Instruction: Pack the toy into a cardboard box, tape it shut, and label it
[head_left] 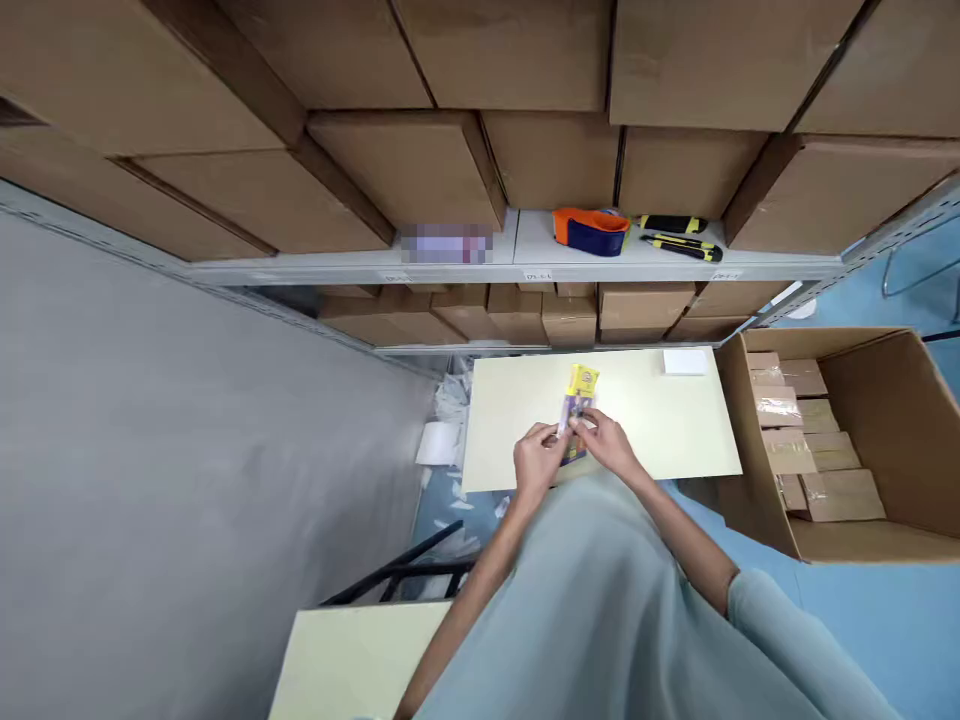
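A small flat package (582,381), yellow at its top and purple and orange lower down, lies over the near part of a cream table (510,400). My left hand (537,458) pinches its left edge, fingers closed. From the right, my right hand (606,440) grips the package's middle with closed fingertips. Parts of the package are hidden by my fingers, and its contents cannot be made out. A small stack of white cards or paper (684,361) rests at the table's far right.
Cardboard boxes (540,55) fill the shelf (465,273) ahead. On it lie an orange and blue tape dispenser (591,231) and two yellow-black utility knives (681,246). An open carton (885,543) with several small boxes stands right. A grey wall (187,480) bounds the left.
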